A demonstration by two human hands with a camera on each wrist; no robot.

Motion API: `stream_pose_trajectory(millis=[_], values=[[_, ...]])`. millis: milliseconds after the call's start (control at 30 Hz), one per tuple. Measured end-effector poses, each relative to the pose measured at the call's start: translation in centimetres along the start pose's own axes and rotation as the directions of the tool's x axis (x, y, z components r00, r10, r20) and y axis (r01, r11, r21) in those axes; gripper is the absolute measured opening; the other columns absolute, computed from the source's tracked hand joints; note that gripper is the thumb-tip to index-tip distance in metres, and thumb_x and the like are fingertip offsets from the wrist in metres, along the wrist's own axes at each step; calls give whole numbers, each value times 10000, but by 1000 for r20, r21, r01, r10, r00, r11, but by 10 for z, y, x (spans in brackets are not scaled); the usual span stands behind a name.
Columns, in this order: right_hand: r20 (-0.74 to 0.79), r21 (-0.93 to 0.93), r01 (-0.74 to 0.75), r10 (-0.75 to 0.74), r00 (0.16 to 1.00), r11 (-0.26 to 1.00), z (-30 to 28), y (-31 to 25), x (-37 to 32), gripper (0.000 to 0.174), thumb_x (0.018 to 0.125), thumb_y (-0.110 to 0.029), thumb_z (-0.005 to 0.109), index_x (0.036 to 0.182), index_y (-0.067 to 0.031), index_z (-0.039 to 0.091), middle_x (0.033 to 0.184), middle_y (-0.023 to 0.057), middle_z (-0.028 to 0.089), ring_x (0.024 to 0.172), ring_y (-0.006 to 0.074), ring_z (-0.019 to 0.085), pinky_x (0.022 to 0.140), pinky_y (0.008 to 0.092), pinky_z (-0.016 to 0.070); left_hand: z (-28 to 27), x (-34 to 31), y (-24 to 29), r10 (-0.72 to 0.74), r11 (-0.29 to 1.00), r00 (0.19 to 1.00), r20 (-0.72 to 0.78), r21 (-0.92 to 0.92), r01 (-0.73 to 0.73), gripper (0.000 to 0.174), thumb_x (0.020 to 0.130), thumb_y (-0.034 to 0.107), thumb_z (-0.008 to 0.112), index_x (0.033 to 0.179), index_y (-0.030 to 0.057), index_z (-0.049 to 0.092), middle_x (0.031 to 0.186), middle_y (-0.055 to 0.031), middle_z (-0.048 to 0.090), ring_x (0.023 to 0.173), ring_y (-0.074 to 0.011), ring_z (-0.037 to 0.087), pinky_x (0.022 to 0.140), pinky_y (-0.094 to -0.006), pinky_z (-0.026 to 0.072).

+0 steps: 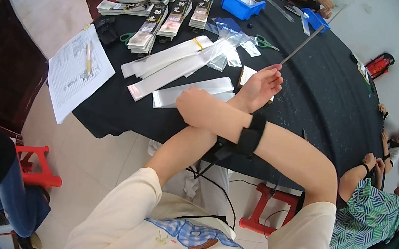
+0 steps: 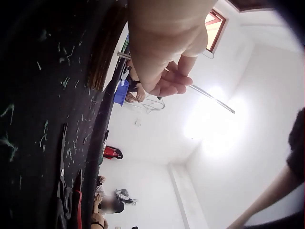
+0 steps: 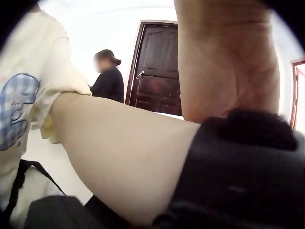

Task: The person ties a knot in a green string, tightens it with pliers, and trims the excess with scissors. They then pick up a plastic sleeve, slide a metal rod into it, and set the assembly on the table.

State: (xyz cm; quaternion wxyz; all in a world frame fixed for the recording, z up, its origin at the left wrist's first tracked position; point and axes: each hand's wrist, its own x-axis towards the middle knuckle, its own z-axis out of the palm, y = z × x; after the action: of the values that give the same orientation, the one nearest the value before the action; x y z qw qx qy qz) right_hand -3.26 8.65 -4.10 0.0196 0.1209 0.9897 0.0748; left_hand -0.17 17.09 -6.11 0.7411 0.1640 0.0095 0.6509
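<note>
My forearms cross over the black table, the right above the left. My left hand (image 1: 261,88) pinches a thin silver rod (image 1: 302,46) that slants up and away; in the left wrist view the rod (image 2: 212,98) sticks out on both sides of the fingers. Beside that hand lies a small white-topped block (image 1: 246,75), partly covered. Back upward, my right hand (image 1: 196,106) lies across the left wrist, its fingers hidden, so I cannot tell whether it grips anything. Clear plastic sleeves (image 1: 191,92) lie just beyond it. The right wrist view shows the heel of a hand (image 3: 228,71) by a black strap.
Stacks of black-headed packets (image 1: 147,29), a blue bin (image 1: 240,6), green scissors (image 1: 264,42) and a written sheet (image 1: 79,75) lie on the table. Dark scissors (image 2: 63,191) and thread scraps lie near my left wrist. A red stool (image 1: 269,212) stands below; people sit around.
</note>
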Motion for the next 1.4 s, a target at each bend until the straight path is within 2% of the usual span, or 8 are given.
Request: stream_pose_trajectory(millis=[400,467,800,867,1000,1067,1200,1400], values=[[-43,-23,141,-142,989,990,-22,-14,-2,32,632,-71,618,650,-46,628,645,76,617,622,219,638,518,296,506,2,0,-1,11,1000,1000,-15,-12,-11,197,859,105,519,1048,59,484,814,-18,541,815,-141,526,743,-269,434],[-231,4,21,-19,973,1000,-30,-7,-2,61,646,-72,611,682,-22,607,667,90,618,638,223,640,516,293,504,2,0,0,11,1000,1000,-11,-11,-11,197,859,102,518,1048,59,484,813,-20,542,813,-143,526,743,-271,435],[-395,418,-192,368,841,888,-57,42,-4,116,710,-38,539,812,7,510,721,173,593,632,302,601,571,370,486,-1,3,-1,25,999,999,-40,-38,-26,178,860,85,511,1034,49,504,797,-38,553,792,-149,522,730,-284,436],[-543,628,31,409,733,778,-67,59,-12,149,762,-71,543,896,-7,535,744,135,605,592,241,600,539,321,491,-4,4,-2,20,999,1000,-3,-49,-20,187,856,93,523,1036,48,505,804,-39,559,811,-153,530,743,-282,441],[-273,941,331,742,612,73,-128,65,-62,187,850,-183,541,939,-18,550,742,51,576,528,136,580,440,264,466,18,-3,-1,77,997,997,-17,4,-77,230,852,119,542,1063,52,483,836,-44,567,848,-157,547,763,-261,449],[-249,885,465,845,474,0,-141,81,-96,192,878,-184,502,995,-36,537,709,20,514,445,83,486,373,209,378,-5,4,0,8,1000,1000,1,5,-8,220,859,108,524,1064,49,471,821,-35,549,815,-150,535,742,-273,443],[-48,761,591,886,462,-267,-127,138,-153,227,889,-149,449,1071,-13,441,621,-25,364,394,29,262,345,183,192,5,-1,1,24,1000,999,-29,-6,-24,183,865,97,507,1039,47,482,803,-23,532,784,-144,519,713,-273,423],[232,765,463,863,449,-447,-86,190,-187,147,836,-53,421,965,18,414,667,6,401,447,49,306,383,199,225,3,1,1,15,1000,1000,-23,-19,-15,183,861,85,506,1039,48,484,813,-33,530,787,-153,507,702,-272,417]])
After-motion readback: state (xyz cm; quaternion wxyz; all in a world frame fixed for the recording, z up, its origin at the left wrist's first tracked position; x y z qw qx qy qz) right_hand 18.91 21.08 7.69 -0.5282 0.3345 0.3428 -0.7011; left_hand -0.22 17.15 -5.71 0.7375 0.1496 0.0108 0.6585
